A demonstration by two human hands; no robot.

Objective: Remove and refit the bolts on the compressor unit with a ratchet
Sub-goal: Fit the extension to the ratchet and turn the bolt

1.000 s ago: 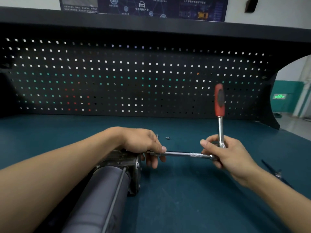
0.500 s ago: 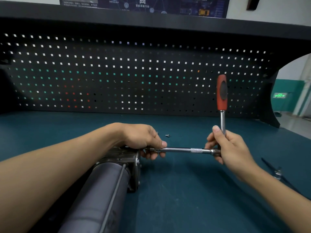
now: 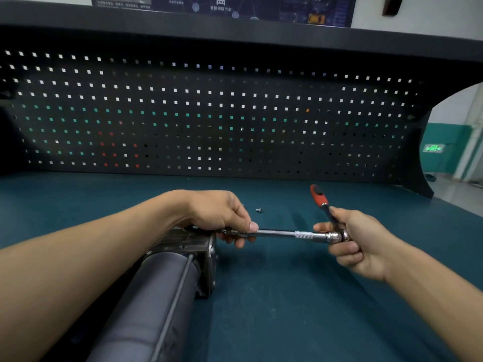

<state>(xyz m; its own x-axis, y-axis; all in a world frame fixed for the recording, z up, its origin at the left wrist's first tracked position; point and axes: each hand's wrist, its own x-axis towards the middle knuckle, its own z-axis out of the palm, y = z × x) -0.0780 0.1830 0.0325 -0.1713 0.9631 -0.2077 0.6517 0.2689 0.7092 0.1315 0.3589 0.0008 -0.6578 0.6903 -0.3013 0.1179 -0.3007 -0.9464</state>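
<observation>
The grey cylindrical compressor unit [image 3: 156,296] lies on the teal bench, its dark metal end plate [image 3: 206,246] facing right. A chrome extension bar [image 3: 285,234] runs level from that end plate to the ratchet head. My left hand [image 3: 219,215] pinches the bar's socket end against the unit; the bolt there is hidden by my fingers. My right hand [image 3: 358,241] grips the ratchet [image 3: 319,198] at its head, and the red and black handle leans away toward the pegboard. A loose bolt [image 3: 259,210] lies on the bench behind the bar.
The teal bench top [image 3: 287,309] stretches right and in front of the unit. A black pegboard [image 3: 209,113] walls off the back, with a curved side panel [image 3: 423,163] at the right end. An opening to the room lies at the far right.
The ratchet handle has swung from upright to leaning far back toward the pegboard. My right hand turned with it. My left hand stays on the socket end.
</observation>
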